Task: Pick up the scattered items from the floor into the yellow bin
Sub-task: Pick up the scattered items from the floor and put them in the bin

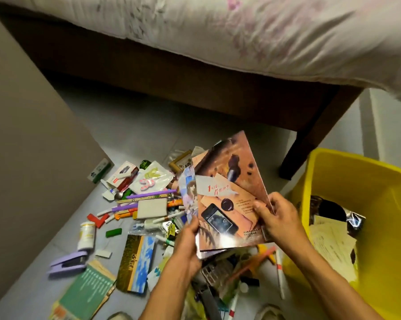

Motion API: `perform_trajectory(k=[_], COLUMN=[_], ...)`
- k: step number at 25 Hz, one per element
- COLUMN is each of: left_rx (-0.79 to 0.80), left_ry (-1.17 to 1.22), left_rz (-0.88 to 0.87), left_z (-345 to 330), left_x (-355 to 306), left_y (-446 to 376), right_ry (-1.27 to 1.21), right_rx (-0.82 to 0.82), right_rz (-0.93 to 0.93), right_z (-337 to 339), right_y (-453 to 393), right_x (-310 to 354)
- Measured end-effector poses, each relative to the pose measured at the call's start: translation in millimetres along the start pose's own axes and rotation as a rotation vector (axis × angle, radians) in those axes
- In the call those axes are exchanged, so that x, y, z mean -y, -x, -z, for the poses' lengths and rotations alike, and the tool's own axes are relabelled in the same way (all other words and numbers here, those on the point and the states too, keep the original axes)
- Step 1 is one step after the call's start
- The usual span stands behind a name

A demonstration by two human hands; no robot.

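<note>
I hold a glossy magazine point(227, 192) above the floor clutter, its cover showing a phone and brown paper. My left hand point(188, 241) grips its lower left edge, thumb on the cover. My right hand point(275, 215) pinches its right edge. A second, bluish booklet point(187, 195) sticks out behind the magazine on the left. The yellow bin point(379, 181) stands at the right, holding papers point(331, 243) and a dark shiny object. Pens, markers, a white pill bottle point(86, 235), a purple stapler point(68, 263) and books point(136, 262) lie scattered on the grey floor.
A wooden bed frame point(195, 88) with a floral quilt point(264, 31) runs across the top; its leg point(310, 144) stands just left of the bin. A beige wall or cabinet side point(28, 146) borders the left. A green book point(88, 294) lies at the bottom left.
</note>
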State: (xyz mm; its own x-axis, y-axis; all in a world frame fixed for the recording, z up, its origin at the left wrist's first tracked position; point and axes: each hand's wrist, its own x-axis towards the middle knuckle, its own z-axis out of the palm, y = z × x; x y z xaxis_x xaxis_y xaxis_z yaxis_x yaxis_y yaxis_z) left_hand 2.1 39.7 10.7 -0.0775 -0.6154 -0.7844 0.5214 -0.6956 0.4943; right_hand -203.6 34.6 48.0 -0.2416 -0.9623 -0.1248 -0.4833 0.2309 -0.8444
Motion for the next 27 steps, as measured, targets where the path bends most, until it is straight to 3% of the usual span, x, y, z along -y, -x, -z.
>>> perform_trajectory(k=[2, 6, 8, 10, 13, 17, 18, 20, 22, 23, 25, 27], left_rx=[-0.105, -0.132, -0.064, 0.028, 0.088, 0.181, 0.214, 0.265, 0.307, 0.327, 0.262, 0.18], left_ry=[-0.153, -0.378, -0.359, -0.332, -0.414, -0.345, -0.335, -0.385, -0.585, -0.725, -0.939, -0.916], left_rz=[-0.188, -0.6, -0.677, -0.682, -0.728, -0.813, -0.795, -0.749, -0.675, -0.603, -0.461, -0.476], left_z=[-16.8, -32.1, -44.4, -65.1, -94.8, -143.1, -155.3, -173.9, -185.4, -187.8, -179.4, -154.7], left_x=[2.2, 12.8, 22.7, 32.5, 43.0, 39.2, 38.6, 40.9, 50.3, 56.4, 66.8, 72.8], left_y=[19.8, 44.9, 57.0, 67.9, 79.9, 86.8, 83.5, 78.8, 75.9, 74.8, 73.9, 74.7], right_ry=[0.105, -0.138, -0.187, -0.084, 0.128, 0.131, 0.016, -0.456, -0.779, -0.706, -0.292, -0.027], right_rx=[-0.176, -0.479, -0.628, -0.684, -0.653, -0.649, -0.633, -0.564, -0.555, -0.571, -0.567, -0.477], right_rz=[0.056, 0.063, 0.042, -0.066, -0.273, -0.202, -0.181, -0.161, -0.226, -0.267, -0.295, -0.143], right_z=[27.5, 93.3, 127.5, 154.5, 175.7, 180.2, 178.7, 176.3, 174.0, 173.0, 163.9, 141.5], right_y=[22.7, 70.8, 91.9, 100.3, 100.3, 96.7, 95.7, 95.0, 92.4, 91.8, 94.6, 100.9], right_x=[9.4, -16.1, -40.3, -61.5, -77.7, -73.6, -72.0, -57.0, -44.3, -37.8, -32.3, -29.0])
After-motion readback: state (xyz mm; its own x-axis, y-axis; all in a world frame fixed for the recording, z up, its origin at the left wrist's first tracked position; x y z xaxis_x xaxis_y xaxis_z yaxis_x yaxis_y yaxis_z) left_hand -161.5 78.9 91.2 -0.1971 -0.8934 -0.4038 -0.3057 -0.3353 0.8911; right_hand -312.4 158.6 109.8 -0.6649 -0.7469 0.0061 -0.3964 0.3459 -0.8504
